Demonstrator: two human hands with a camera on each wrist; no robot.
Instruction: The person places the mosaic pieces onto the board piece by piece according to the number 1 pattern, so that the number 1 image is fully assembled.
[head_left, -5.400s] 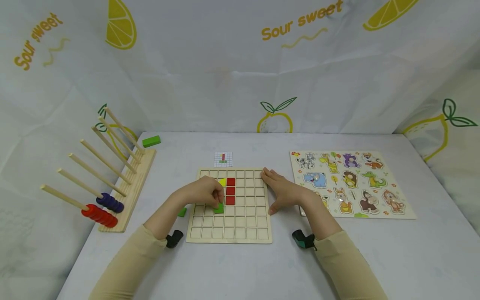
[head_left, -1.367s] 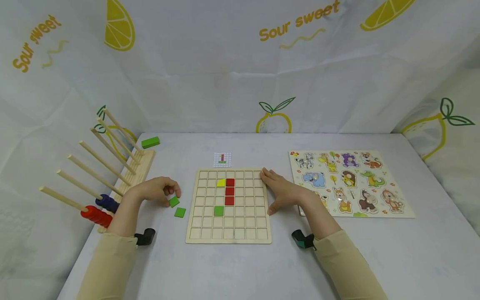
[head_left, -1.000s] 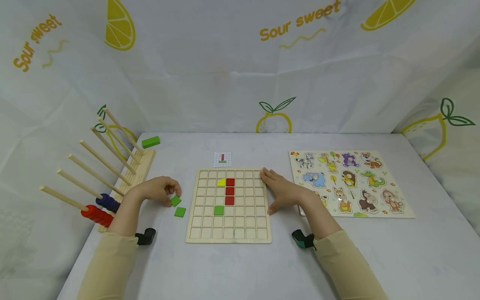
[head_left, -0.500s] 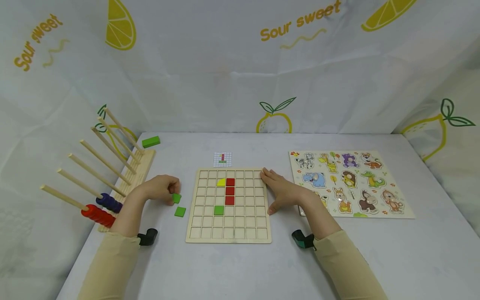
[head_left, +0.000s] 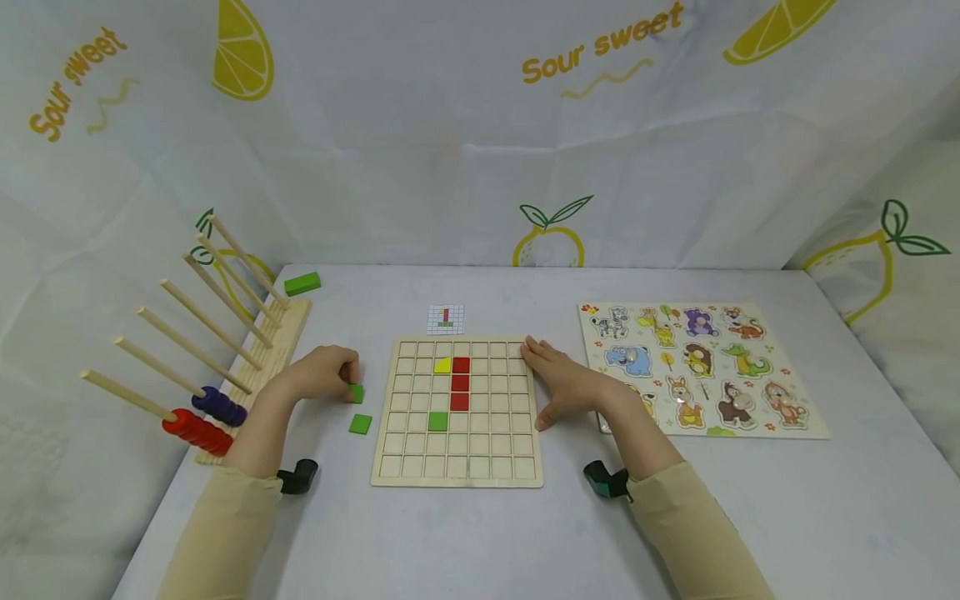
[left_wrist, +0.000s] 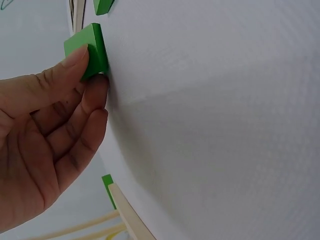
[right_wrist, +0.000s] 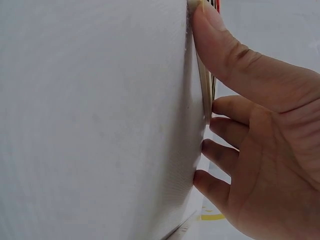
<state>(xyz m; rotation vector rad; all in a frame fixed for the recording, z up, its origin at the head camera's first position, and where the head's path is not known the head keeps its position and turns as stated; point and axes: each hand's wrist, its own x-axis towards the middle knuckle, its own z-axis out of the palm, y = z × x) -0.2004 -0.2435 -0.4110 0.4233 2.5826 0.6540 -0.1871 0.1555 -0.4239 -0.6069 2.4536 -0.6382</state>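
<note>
Left of the wooden grid board (head_left: 498, 444), my left hand (head_left: 326, 372) pinches a green square tile (left_wrist: 95, 42) between thumb and fingers. In the left wrist view, the tile stands tilted near the tabletop. A second green tile (head_left: 360, 424) lies flat just nearer to me. On the board sit three red tiles (head_left: 461, 383) in a column, a yellow piece (head_left: 442, 365) with a slanted corner and one green tile (head_left: 437, 422). My right hand (head_left: 564, 383) touches the board's right edge, its fingers fairly straight and its thumb apart.
Behind the board lies a small pattern card (head_left: 446, 318). At left stands a peg rack (head_left: 288, 333) with red and blue rings; a green block (head_left: 302, 284) lies behind it. An animal puzzle board (head_left: 708, 387) lies right, partly beneath my right forearm.
My left hand has left the green tile on the board and moved left to the loose tiles. There it has taken one up and turned it. The right hand stays put.
</note>
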